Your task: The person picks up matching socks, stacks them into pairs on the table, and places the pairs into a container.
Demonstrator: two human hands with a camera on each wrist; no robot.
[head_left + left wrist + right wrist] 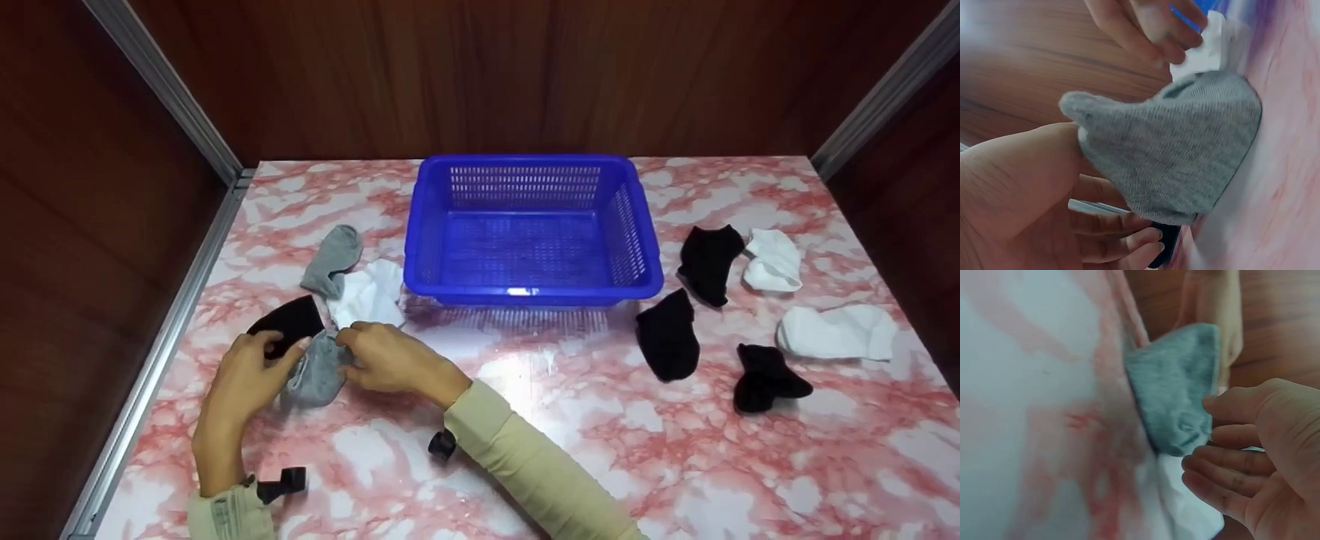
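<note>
On the left of the head view, my left hand pinches the edge of a grey sock. The left wrist view shows that sock raised at the thumb side, its lower part against the table. My right hand is at the sock's other side; in the right wrist view its loosely bent fingers are right at the edge, gripping nothing. A black sock lies just beyond my left fingers. White socks and a second grey sock lie behind.
A blue plastic basket stands at the back middle with nothing in it. To its right lie black socks and white socks, spread over the red-and-white table. Wooden panels rise at the back and both sides.
</note>
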